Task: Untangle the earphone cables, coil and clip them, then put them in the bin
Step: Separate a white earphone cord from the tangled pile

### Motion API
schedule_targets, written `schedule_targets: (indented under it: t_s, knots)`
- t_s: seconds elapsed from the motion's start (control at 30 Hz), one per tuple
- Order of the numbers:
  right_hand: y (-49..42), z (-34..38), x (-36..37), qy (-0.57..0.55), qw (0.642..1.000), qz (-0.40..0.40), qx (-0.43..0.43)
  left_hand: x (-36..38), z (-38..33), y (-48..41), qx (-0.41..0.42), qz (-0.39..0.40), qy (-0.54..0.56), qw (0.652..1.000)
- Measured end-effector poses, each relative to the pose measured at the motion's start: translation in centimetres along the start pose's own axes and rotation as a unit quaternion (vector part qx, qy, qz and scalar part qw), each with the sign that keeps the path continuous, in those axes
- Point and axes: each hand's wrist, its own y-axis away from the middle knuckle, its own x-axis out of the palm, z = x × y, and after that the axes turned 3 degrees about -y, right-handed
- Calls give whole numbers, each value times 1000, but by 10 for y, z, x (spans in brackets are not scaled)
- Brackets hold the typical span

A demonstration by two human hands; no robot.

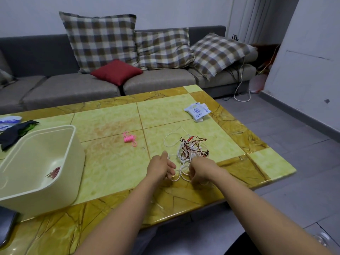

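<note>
A tangle of white and dark red earphone cables (187,148) lies on the green and yellow table (110,162), right of centre. My left hand (161,167) and my right hand (199,169) sit at the near edge of the tangle, each with fingers curled around white cable strands that run between them. A coiled pink earphone cable (129,138) lies alone at mid-table. The cream plastic bin (60,173) stands at the left, with a reddish coiled cable (54,172) on its floor.
A white printed packet (197,111) lies at the table's far right. Dark cloth (12,133) and a plastic bag (9,121) lie behind the bin. A grey sofa (73,85) with cushions stands beyond the table. The table's right edge drops to grey floor.
</note>
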Motion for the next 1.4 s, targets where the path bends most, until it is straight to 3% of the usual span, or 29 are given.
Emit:
schedule_targets:
  t_s: [0.1, 0.17, 0.23, 0.37, 0.5, 0.63, 0.77, 0.87, 0.93, 1.0, 1.07, 1.13, 1.23, 1.33, 1.4]
  knots:
    - [-1, -4, -1, -160, 985, -35, -57, -3, -4, 7, 39, -24, 53, 998]
    - [6, -1, -8, -345, 930, -79, -96, -5, -9, 10, 113, -85, 36, 989]
    - [14, 8, -20, -462, 871, -119, -122, -10, -17, 14, 182, -87, 2, 979]
    - [25, 26, -47, -524, 817, -176, -167, -21, -31, 23, 213, -30, -57, 975]
    - [25, 28, -48, -505, 834, -128, -184, -30, -34, 25, 188, -57, -91, 976]
    - [24, 34, -38, -470, 857, -122, -176, -36, -34, 31, 120, 26, 103, 987]
    - [18, 41, -29, -431, 888, -71, -143, -41, -32, 30, 80, -14, 177, 981]
    - [7, 44, -21, -306, 946, -39, -96, -48, -24, 29, 50, -50, 202, 977]
    - [-1, 50, -19, -217, 971, -67, -74, -55, -20, 29, 43, -62, 239, 968]
    - [-4, 61, -25, -189, 961, -188, -76, -64, -20, 29, 36, -84, 301, 949]
    - [-2, 72, -35, -183, 924, -309, -129, -76, -23, 25, 25, -123, 373, 919]
    - [-2, 80, -38, -198, 914, -297, -190, -90, -23, 22, 14, -162, 441, 883]
    - [-4, 79, -26, -243, 929, -197, -200, -105, -14, 25, -7, -178, 519, 836]
    - [-6, 83, -13, -346, 900, -195, -180, -110, 2, 30, -31, -183, 493, 850]
    - [-10, 90, -11, -401, 867, -247, -162, -111, 10, 31, -34, -176, 467, 866]
